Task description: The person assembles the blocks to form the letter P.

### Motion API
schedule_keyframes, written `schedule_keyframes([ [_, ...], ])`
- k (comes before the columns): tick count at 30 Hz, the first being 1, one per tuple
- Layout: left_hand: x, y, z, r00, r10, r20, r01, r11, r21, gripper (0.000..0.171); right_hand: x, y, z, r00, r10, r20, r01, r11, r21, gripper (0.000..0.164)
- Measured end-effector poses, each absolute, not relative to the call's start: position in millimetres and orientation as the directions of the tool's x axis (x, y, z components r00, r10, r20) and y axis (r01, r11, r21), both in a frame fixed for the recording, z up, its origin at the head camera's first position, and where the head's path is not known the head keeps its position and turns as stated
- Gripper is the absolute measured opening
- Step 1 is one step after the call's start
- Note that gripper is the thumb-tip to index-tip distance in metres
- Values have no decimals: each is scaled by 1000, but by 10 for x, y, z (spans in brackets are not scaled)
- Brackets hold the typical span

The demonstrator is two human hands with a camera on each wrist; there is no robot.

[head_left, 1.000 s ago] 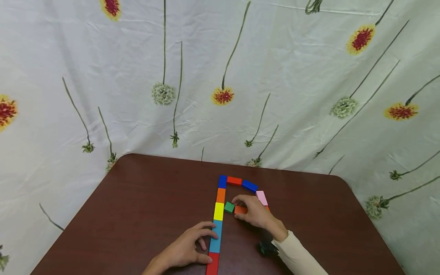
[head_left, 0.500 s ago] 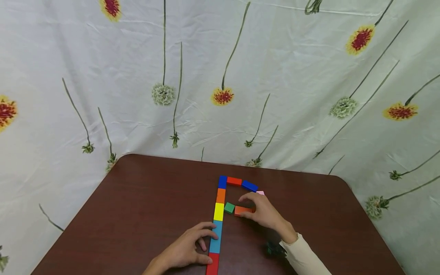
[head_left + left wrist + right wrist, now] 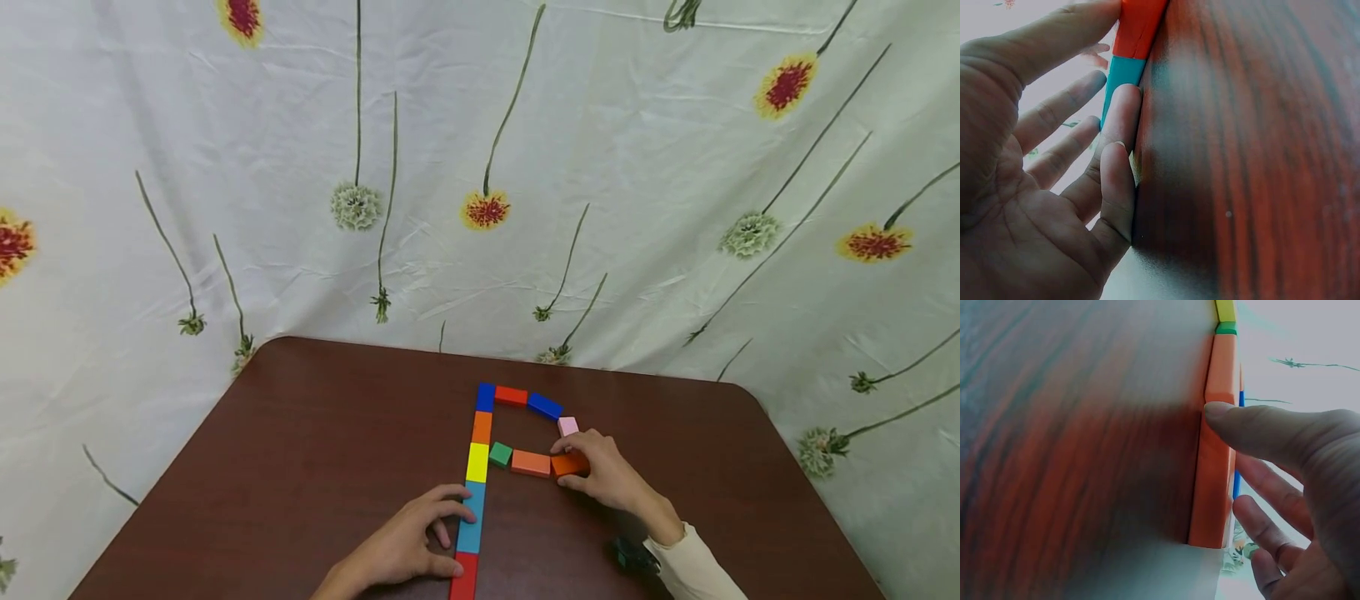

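Observation:
My right hand (image 3: pixel 611 477) pinches a dark orange block (image 3: pixel 567 464) at the lower right of the outline, thumb in front and index finger behind. That block meets the end of a lighter orange block (image 3: pixel 531 463). A small green block (image 3: pixel 500 454) lies tilted between the lighter one and the yellow block (image 3: pixel 477 462). On the straight column, my left hand (image 3: pixel 401 537) rests its fingertips on the light blue section (image 3: pixel 471 537) and its thumb on the red block (image 3: pixel 466 575). In the right wrist view the thumb touches the orange block (image 3: pixel 1213 487) near the joint.
Orange (image 3: pixel 482 427) and dark blue (image 3: pixel 486 397) blocks top the column. A red block (image 3: pixel 512 396), a blue block (image 3: pixel 545 406) and a pink block (image 3: pixel 568 426) curve rightward. A floral cloth (image 3: pixel 480 125) hangs behind the brown table (image 3: pixel 337 417).
My right hand has slid right from the lighter orange block to the dark orange one, which now sits in line with it. The pink block shows again; my left hand has stayed put.

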State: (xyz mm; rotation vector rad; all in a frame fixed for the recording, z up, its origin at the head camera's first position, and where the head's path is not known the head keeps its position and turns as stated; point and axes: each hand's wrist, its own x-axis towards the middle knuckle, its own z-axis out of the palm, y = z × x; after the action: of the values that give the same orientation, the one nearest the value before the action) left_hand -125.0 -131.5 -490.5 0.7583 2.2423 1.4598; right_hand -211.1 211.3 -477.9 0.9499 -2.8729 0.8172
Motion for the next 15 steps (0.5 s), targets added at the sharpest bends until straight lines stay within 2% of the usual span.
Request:
schedule_keyframes([
  [15, -1250, -1328, -4915, -792, 610, 0, 247, 320, 915, 40, -2152, 2020, -4809, -816, -552, 174, -566, 697, -441, 26],
])
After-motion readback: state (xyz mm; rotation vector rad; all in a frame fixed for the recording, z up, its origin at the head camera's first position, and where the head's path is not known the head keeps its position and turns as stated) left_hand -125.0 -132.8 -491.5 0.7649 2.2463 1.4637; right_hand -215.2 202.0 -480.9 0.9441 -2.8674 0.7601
